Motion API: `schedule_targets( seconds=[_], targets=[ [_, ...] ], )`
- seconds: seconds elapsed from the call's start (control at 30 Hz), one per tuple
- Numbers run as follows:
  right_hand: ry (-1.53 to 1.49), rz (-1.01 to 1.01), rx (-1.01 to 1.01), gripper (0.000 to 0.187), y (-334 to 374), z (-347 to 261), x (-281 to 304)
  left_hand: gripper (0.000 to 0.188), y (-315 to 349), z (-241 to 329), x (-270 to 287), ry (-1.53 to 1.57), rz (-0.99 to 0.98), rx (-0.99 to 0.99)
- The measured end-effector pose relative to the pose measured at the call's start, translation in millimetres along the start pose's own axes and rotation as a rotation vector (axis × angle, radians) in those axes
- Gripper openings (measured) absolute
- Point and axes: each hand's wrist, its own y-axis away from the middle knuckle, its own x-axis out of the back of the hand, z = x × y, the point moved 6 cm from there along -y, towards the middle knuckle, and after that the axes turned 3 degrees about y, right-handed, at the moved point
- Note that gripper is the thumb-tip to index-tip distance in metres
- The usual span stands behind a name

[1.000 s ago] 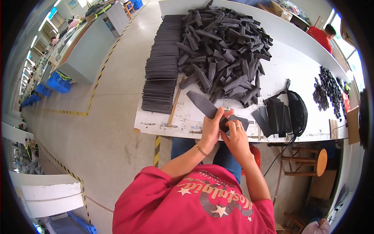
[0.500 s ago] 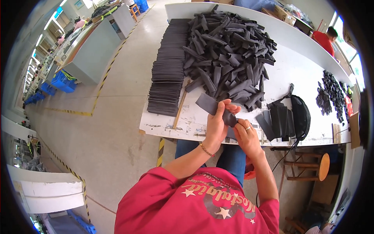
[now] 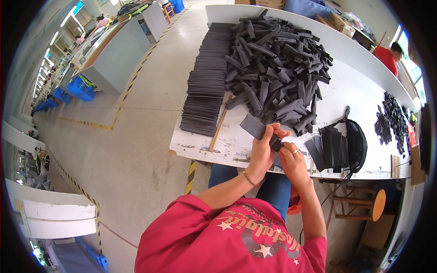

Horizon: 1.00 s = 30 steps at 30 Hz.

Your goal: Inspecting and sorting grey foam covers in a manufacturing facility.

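Observation:
A dark grey fabric strip (image 3: 251,126) is held up just above the near edge of the white table (image 3: 223,152). My left hand (image 3: 262,154) grips its middle, and the flat end sticks out to the upper left. My right hand (image 3: 293,163) pinches the other end, which is bent over between the fingers; the fingertips partly hide it. Beyond my hands lies a large heap of curled dark grey strips (image 3: 277,68). To its left, flat strips are laid in a long, neat overlapping stack (image 3: 205,79).
A thin wooden stick (image 3: 220,123) lies beside the stack. Right of my hands are several flat dark strips (image 3: 333,150) and a black pouch with a strap (image 3: 357,144). Small black pieces (image 3: 392,119) lie farther right. A wooden stool (image 3: 378,204) stands below; a person in red (image 3: 387,59) is beyond the partition.
The whole view has shifted, so table and hands appear farther right. Both hands keep hold of the strip, and its end is bent more tightly between the fingers.

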Motion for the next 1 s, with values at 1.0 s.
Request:
schedule_targets(
  seconds=[1.0],
  targets=[
    [-0.771,0.45,-0.873,0.01,16.6,25.3,-43.2,0.04,-15.1,24.4,3.8,-0.095,0.014,-0.082]
  ],
)
